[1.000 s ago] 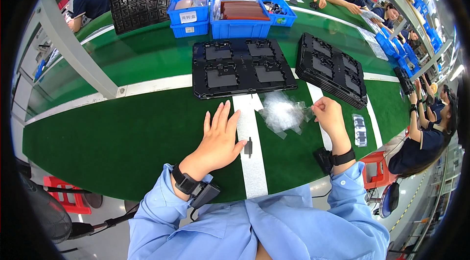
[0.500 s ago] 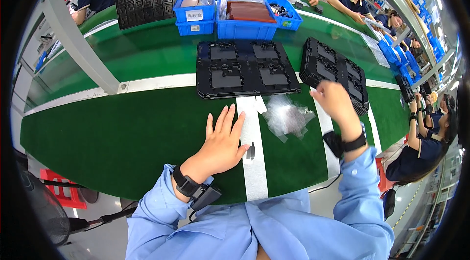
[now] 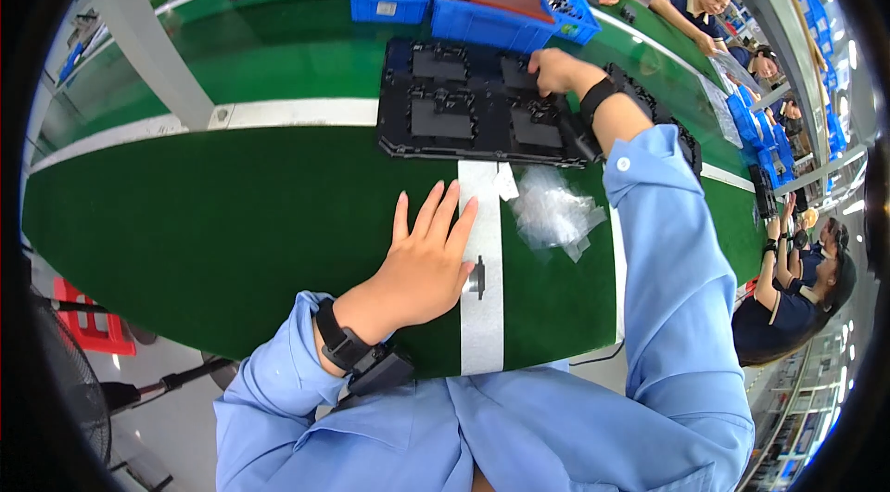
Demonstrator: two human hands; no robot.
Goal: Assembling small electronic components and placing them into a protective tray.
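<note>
Shifting work from clear plastic films (image 3: 553, 214) to black rectangular tray (image 3: 489, 102).
Right hand (image 3: 558, 73) over it, grip unclear; left hand (image 3: 411, 277) spread open.

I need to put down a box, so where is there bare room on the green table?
Widest: the green table left of the left hand, below the white edging. A smaller patch lies below the film pile, between two white strips. It is crowded at the black tray, under the right hand, with blue bins beyond.
</note>
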